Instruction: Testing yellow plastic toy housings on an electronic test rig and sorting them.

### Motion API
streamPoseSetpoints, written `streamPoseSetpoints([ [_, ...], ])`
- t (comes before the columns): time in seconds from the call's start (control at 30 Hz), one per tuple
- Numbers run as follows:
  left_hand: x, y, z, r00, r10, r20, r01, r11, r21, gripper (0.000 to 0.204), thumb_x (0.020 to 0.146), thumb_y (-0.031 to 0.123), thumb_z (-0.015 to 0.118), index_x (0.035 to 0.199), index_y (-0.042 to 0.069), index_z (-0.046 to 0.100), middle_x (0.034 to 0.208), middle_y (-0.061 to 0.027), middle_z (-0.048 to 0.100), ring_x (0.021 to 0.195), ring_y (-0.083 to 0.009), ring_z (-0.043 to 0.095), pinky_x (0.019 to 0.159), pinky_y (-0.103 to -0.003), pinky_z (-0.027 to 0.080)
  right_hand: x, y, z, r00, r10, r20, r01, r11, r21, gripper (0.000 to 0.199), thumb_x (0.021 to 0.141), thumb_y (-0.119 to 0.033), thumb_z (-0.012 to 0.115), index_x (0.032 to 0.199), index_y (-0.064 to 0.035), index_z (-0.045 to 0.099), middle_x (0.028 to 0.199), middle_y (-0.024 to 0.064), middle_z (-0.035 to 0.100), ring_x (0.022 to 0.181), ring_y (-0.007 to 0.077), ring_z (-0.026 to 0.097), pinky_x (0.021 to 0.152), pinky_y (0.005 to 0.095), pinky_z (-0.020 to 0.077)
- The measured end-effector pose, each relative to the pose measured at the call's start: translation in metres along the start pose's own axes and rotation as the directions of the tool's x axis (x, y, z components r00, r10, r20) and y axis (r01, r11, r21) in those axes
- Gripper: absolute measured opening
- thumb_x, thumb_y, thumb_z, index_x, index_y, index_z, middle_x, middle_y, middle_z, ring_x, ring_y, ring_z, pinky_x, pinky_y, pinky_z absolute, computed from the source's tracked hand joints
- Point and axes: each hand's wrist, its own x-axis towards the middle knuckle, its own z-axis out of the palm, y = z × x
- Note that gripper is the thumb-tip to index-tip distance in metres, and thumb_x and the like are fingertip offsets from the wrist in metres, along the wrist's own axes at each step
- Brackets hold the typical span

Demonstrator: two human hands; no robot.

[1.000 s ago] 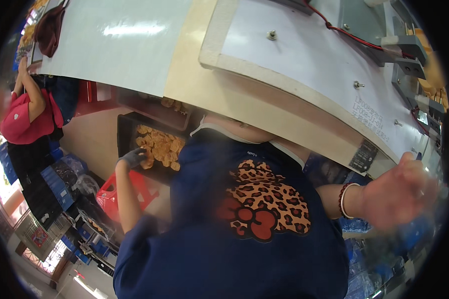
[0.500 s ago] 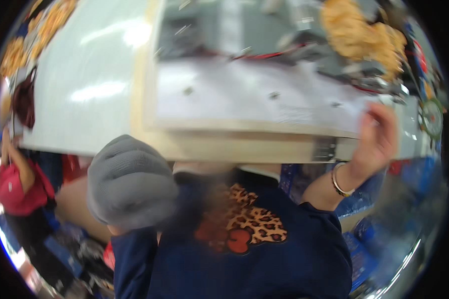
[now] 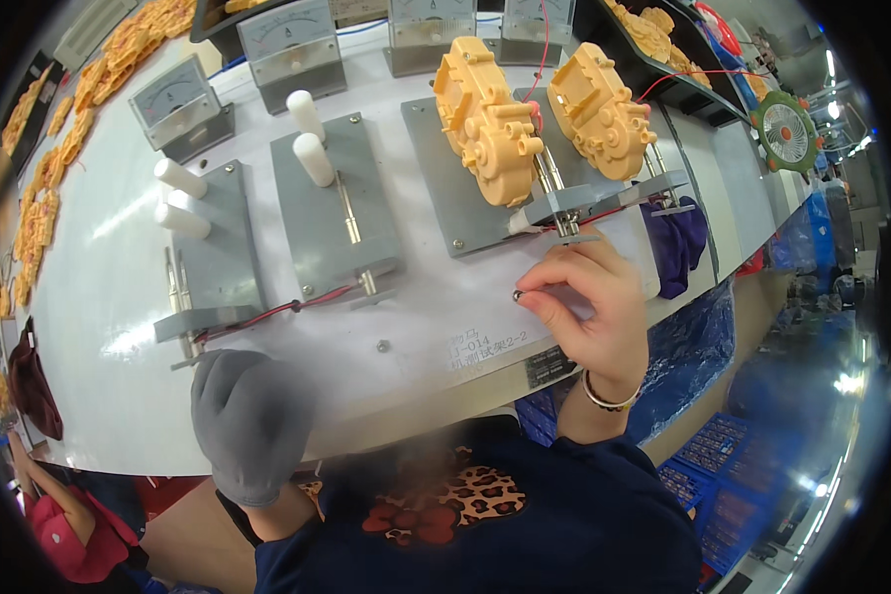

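My left hand point(image 3: 250, 421), in a grey glove, rests as a closed fist on the front edge of the white test board point(image 3: 119, 317), holding nothing I can see. My bare right hand point(image 3: 589, 312), with a bracelet on the wrist, pinches a tiny dark metal part point(image 3: 517, 294) between thumb and forefinger, just above the board. Right behind it stand two yellow plastic gearboxes point(image 3: 485, 119) point(image 3: 601, 114), each clamped on a grey fixture plate point(image 3: 455, 188) with red wires. Two more grey fixture plates point(image 3: 335, 213) point(image 3: 208, 252) with white pegs stand further left, with nothing on them.
Analog meters point(image 3: 182, 104) line the back of the board. Many yellow parts point(image 3: 40, 208) lie at the far left and in a dark tray point(image 3: 653, 35) at the back right. A purple cloth point(image 3: 675, 243) lies at the right, a small green fan point(image 3: 785, 131) beyond it. Another person in red point(image 3: 64, 535) is at the lower left.
The view has swung down onto the board. My right hand came down from the board's right edge and now pinches the small part. My gloved left hand has settled on the front edge.
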Motion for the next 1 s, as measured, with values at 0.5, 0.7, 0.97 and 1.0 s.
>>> streamPoseSetpoints([
  [0.5,-0.001,-0.002,0.0,1.0,-0.002,0.028,0.001,1.0,0.009,0.016,0.06,0.002,0.061,0.076,0.001,0.058,0.07,-0.0111,0.051,0.066,-0.0255,0.049,0.059,-0.033,0.038,0.0,-0.003,0.008,0.994,-0.043,-0.105,0.038,0.998,-0.054,0.017,0.058,0.001,0.068,0.074,-0.005,0.064,0.071,0.0066,0.058,0.065,0.0222,0.053,0.058,0.0294,0.0435],
  [0.7,-0.002,-0.002,0.0,1.0,0.001,0.012,-0.001,1.0,0.022,0.017,0.06,0.002,0.062,0.077,0.001,0.058,0.071,-0.011,0.052,0.067,-0.0253,0.05,0.059,-0.034,0.038,-0.002,-0.005,0.011,0.99,-0.054,-0.127,0.044,0.996,-0.082,0.017,0.057,-0.001,0.068,0.073,-0.0052,0.064,0.069,0.0061,0.056,0.064,0.0225,0.052,0.057,0.0297,0.043],
  [0.97,-0.001,-0.001,0.001,1.0,-0.014,0.007,0.014,1.0,-0.006,0.019,0.058,0.002,0.062,0.076,0.001,0.058,0.071,-0.0109,0.052,0.067,-0.0254,0.049,0.059,-0.034,0.038,-0.003,-0.003,0.022,0.971,-0.166,-0.172,0.121,0.962,-0.244,0.017,0.056,-0.005,0.069,0.069,-0.0057,0.059,0.065,0.0057,0.054,0.06,0.0235,0.051,0.054,0.0308,0.0417],
  [1.0,0.0,-0.001,0.001,1.0,-0.01,-0.001,0.01,1.0,-0.007,0.019,0.057,0.002,0.062,0.076,0.001,0.059,0.071,-0.011,0.052,0.067,-0.0255,0.049,0.059,-0.034,0.038,-0.003,-0.001,0.022,0.961,-0.217,-0.173,0.163,0.946,-0.28,0.018,0.056,-0.005,0.07,0.068,-0.0059,0.058,0.065,0.0055,0.053,0.059,0.0237,0.05,0.054,0.0311,0.0415],
])
